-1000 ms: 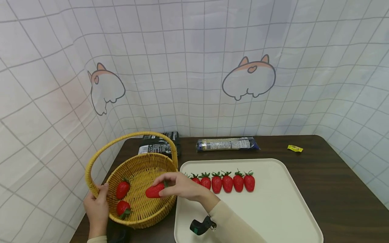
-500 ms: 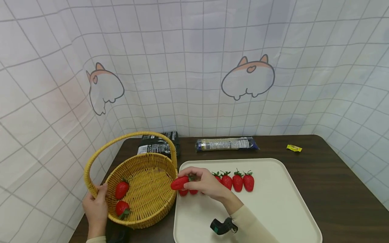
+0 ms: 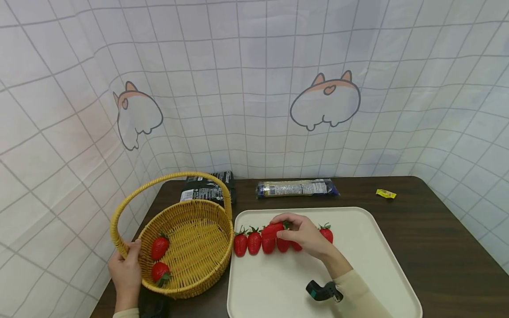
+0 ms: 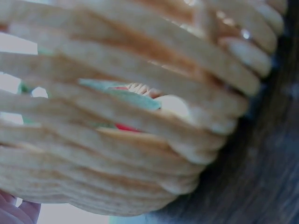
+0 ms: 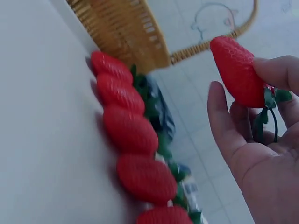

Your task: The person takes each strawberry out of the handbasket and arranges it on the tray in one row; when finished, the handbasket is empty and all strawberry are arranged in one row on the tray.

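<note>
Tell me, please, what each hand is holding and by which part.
The right hand pinches a strawberry near its leafy end; the left hand grips the basket low on its handle.

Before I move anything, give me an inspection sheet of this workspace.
Surface: dark wood-grained table, bearing an off-white tray.
Job's things: row of strawberries on the tray; two more strawberries in the yellow basket.
Clutter: black package, long packet, small yellow packet toward the back.
Hands: left hand grips the basket by its handle; right hand holds a strawberry above the row.
Cables: nothing seen.
Surroundings: white grid-patterned sheet with animal drawings.
</note>
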A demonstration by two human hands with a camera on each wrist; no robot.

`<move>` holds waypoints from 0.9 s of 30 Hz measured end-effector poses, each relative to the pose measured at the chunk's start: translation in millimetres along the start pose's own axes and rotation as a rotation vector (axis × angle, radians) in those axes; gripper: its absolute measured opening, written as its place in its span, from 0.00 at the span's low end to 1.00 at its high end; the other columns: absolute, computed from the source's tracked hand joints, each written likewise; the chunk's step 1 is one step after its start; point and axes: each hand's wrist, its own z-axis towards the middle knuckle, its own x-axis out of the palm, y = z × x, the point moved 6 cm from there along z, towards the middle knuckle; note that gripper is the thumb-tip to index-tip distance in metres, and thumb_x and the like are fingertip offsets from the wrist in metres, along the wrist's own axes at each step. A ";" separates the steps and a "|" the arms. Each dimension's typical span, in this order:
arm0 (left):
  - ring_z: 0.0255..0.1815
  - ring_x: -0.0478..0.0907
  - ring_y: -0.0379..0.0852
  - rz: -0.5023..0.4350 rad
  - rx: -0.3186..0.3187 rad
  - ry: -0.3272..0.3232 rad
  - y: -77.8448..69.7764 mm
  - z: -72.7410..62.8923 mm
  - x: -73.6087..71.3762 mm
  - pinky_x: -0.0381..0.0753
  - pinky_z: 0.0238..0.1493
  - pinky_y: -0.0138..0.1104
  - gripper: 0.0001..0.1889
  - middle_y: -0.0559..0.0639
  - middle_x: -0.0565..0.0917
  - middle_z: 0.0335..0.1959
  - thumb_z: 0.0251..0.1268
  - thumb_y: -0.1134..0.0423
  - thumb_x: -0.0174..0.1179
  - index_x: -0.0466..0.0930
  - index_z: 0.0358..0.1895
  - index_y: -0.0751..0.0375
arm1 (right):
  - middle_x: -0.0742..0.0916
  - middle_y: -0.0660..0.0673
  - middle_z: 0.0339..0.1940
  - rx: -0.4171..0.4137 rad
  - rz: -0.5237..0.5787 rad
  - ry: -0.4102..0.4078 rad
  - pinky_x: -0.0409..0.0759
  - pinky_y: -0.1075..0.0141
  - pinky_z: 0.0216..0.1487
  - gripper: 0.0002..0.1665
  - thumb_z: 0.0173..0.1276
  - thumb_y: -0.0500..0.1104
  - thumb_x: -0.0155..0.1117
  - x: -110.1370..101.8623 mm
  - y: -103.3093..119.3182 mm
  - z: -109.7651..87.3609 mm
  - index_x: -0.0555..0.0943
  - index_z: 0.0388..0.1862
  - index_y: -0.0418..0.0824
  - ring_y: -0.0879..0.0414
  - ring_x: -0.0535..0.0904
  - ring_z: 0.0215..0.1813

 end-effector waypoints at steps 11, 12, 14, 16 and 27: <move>0.19 0.69 0.37 -0.010 0.007 -0.012 -2.0 -0.9 0.2 0.66 0.24 0.27 0.16 0.36 0.75 0.15 0.68 0.63 0.61 0.76 0.30 0.77 | 0.83 0.40 0.53 0.021 -0.031 -0.145 0.81 0.56 0.47 0.21 0.66 0.39 0.67 -51.2 -5.0 -14.1 0.77 0.57 0.38 0.47 0.82 0.45; 0.19 0.69 0.37 -0.009 0.010 -0.011 -2.4 -1.0 0.5 0.66 0.23 0.27 0.16 0.36 0.75 0.15 0.68 0.63 0.61 0.76 0.30 0.77 | 0.83 0.41 0.52 0.025 -0.032 -0.160 0.81 0.56 0.48 0.21 0.66 0.40 0.67 -56.4 -5.3 -15.9 0.77 0.57 0.38 0.48 0.82 0.45; 0.19 0.69 0.37 -0.008 0.015 -0.009 -2.9 -1.1 1.0 0.66 0.23 0.27 0.16 0.36 0.75 0.15 0.68 0.63 0.61 0.76 0.29 0.76 | 0.84 0.42 0.51 0.030 -0.033 -0.190 0.81 0.56 0.48 0.21 0.66 0.40 0.67 -66.9 -6.2 -19.7 0.77 0.57 0.38 0.49 0.82 0.46; 0.19 0.68 0.37 -0.010 0.016 -0.009 -3.1 -1.1 1.2 0.66 0.23 0.27 0.16 0.36 0.75 0.15 0.68 0.63 0.61 0.76 0.29 0.76 | 0.84 0.43 0.51 0.032 -0.036 -0.222 0.81 0.54 0.49 0.20 0.67 0.41 0.67 -77.5 -6.8 -23.8 0.77 0.57 0.38 0.49 0.82 0.45; 0.19 0.69 0.36 -0.017 -0.001 -0.004 -0.9 -1.0 -0.3 0.67 0.22 0.26 0.16 0.36 0.75 0.15 0.68 0.63 0.61 0.76 0.31 0.77 | 0.77 0.47 0.55 -0.007 0.109 -0.388 0.78 0.67 0.54 0.21 0.73 0.40 0.60 -123.5 -11.2 -41.3 0.71 0.61 0.32 0.55 0.76 0.55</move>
